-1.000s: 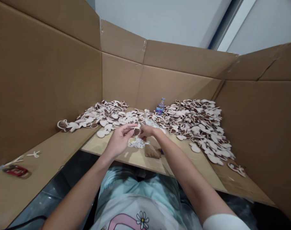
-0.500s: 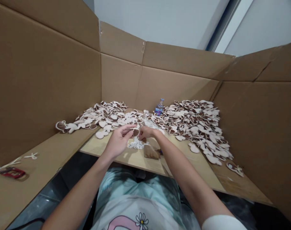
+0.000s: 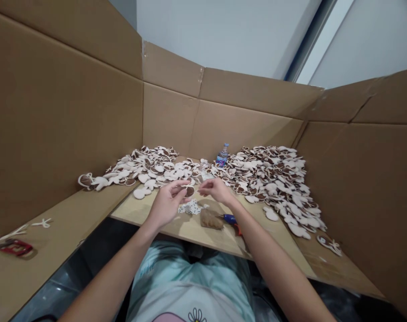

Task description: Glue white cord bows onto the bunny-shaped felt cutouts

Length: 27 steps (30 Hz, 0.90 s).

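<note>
Left hand [image 3: 165, 203]: fingers and thumb closed on a brown-and-white piece [image 3: 189, 191], held up above the board [image 3: 133, 212]; gripped at one side, probably to leave its brown face free for the other hand. Right hand [image 3: 218, 190]: just beside the piece, apart from it; fingertips drawn together near the thumb; whether they pinch anything small, cannot tell.

White bits [image 3: 190, 207]: small pile on the board below the piece, presumably for short reach; brown block [image 3: 211, 219]: right of the bits; tool [image 3: 229, 218]: blue handle, beside the block, partly hidden by the right forearm. Left heap [image 3: 153, 165] and right heap [image 3: 273, 174]: similar pieces, set back, seemingly to spare working room; bottle [image 3: 222, 156]: upright between them.
</note>
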{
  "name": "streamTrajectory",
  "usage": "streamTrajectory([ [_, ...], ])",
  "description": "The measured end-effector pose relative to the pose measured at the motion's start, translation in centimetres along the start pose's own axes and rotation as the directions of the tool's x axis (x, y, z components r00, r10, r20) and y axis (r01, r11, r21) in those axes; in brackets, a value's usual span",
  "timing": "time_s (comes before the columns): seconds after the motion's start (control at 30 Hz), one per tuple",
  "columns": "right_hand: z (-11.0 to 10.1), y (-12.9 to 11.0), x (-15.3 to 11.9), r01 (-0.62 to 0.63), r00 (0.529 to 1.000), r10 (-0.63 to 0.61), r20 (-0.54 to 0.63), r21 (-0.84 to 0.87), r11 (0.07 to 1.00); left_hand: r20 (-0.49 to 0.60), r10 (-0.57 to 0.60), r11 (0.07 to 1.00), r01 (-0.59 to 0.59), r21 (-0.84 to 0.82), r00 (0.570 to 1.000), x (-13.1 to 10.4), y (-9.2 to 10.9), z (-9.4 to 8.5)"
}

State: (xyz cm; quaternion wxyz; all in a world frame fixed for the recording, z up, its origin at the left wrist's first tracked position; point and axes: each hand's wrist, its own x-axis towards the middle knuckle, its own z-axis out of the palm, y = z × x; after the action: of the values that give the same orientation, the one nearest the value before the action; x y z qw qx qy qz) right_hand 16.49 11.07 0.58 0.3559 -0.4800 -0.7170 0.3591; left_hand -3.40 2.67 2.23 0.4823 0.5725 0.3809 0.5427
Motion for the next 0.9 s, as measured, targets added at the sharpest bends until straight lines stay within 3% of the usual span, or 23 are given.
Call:
streamTrajectory([
  [0.17,-0.5,-1.1,-6.2,0.095,0.953,-0.044,-0.3,0.158,0.983,0.042,0.063,0.995,-0.059,-0.082,0.997,-0.5,-0.7,0.8],
  [0.33,0.6,-1.9,-12.1,0.086,0.898,0.066,-0.436,0.321,0.943,0.139,0.101,0.995,-0.097,-0.034,0.985,-1.6,-0.6,2.3],
  [0.43,1.3,-2.5,-14.5,0.133,0.871,0.05,-0.489,0.332,0.934,0.192,0.117,0.992,-0.125,0.027,0.974,-2.6,-0.4,3.2],
  [0.63,2.2,-3.4,-16.3,0.313,0.849,-0.14,-0.51,0.272,0.91,0.246,0.195,0.952,-0.244,0.185,0.949,-3.9,-0.1,4.0],
  [0.9,2.9,-3.1,-16.4,0.409,0.827,-0.216,-0.519,0.293,0.864,0.307,0.201,0.937,-0.274,0.218,0.93,-4.5,0.2,4.3],
])
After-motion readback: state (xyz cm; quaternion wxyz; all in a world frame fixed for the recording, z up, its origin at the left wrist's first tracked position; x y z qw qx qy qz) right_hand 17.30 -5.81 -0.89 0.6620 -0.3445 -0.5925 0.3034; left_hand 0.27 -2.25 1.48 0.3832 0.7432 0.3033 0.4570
